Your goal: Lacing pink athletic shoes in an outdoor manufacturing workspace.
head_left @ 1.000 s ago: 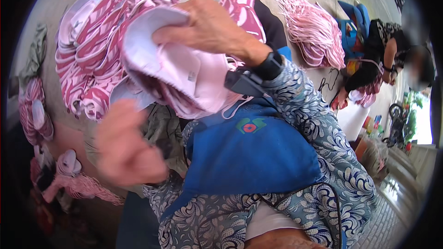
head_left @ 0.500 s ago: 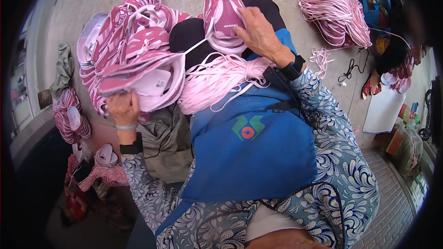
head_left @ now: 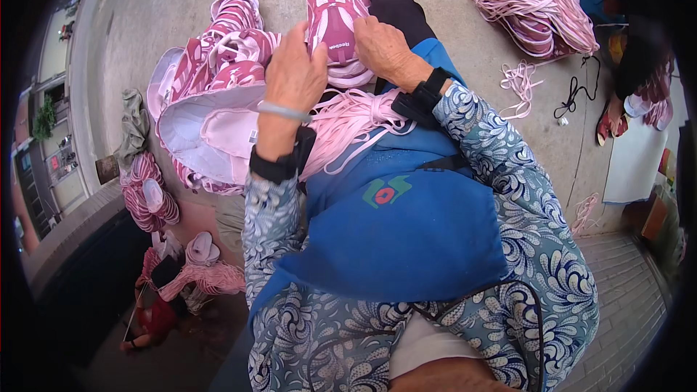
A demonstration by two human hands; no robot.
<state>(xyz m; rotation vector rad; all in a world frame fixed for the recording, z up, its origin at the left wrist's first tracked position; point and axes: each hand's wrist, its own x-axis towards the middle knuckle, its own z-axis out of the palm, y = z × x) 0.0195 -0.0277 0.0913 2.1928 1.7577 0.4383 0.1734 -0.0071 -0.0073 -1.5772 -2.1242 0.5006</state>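
Note:
A dark pink and white shoe (head_left: 332, 18) stands toe-up on my knee, above my blue apron (head_left: 392, 225). My left hand (head_left: 294, 76) presses against its left side and my right hand (head_left: 381, 47) grips its right side. Both wrists wear black bands. A bundle of pale pink laces (head_left: 356, 120) lies across my lap just under the hands. To the left of the shoe is a pile of pink shoe uppers (head_left: 210, 94), some turned inside out and showing a pale lining.
A big heap of pink laces (head_left: 530, 0) lies on the concrete at top right, with a few loose laces (head_left: 519, 83) below it. Another person (head_left: 639, 65) sits at the right by a white board (head_left: 635, 160). More pink shoes (head_left: 149, 192) are stacked at lower left.
My left hand has left the pile of uppers on the left and come up against the pink shoe. The right hand has stayed on the shoe, which now sits closer to the middle.

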